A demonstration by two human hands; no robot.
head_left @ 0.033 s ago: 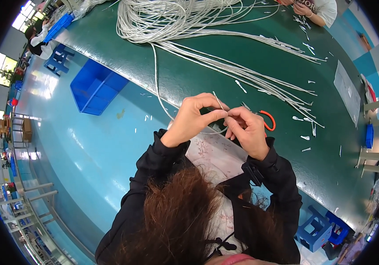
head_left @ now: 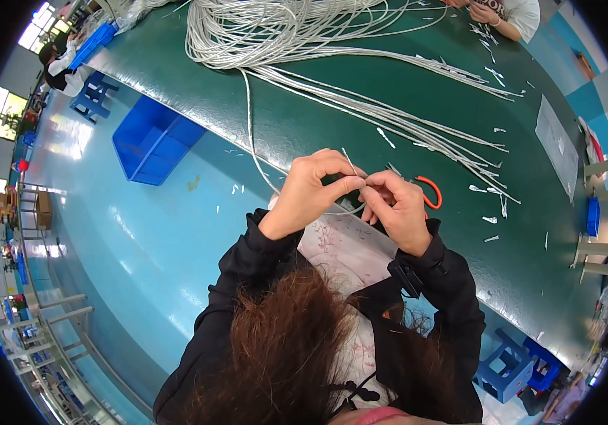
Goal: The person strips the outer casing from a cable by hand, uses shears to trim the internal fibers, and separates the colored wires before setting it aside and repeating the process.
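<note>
Above the table's near edge, my left hand (head_left: 311,185) and my right hand (head_left: 396,209) meet fingertip to fingertip, both pinching a grey-white cable (head_left: 251,127). The cable comes down from the big bundle, passes behind my left hand and curves up into the fingers. A thin end (head_left: 349,161) sticks up above my left thumb; the exact grip point is hidden by my fingers. Just beyond my right hand lies an orange-handled cutting tool (head_left: 430,191), partly covered by that hand. The large cable bundle (head_left: 247,35) rests on the green table, its loose ends fanned toward the right.
White scraps (head_left: 489,220) are scattered over the green table (head_left: 474,262). A clear plastic bag (head_left: 557,149) lies at its right side. Across the table, another person's hands (head_left: 484,14) are at work. A blue bin (head_left: 155,138) sits on the floor to the left; a blue stool (head_left: 506,365) stands lower right.
</note>
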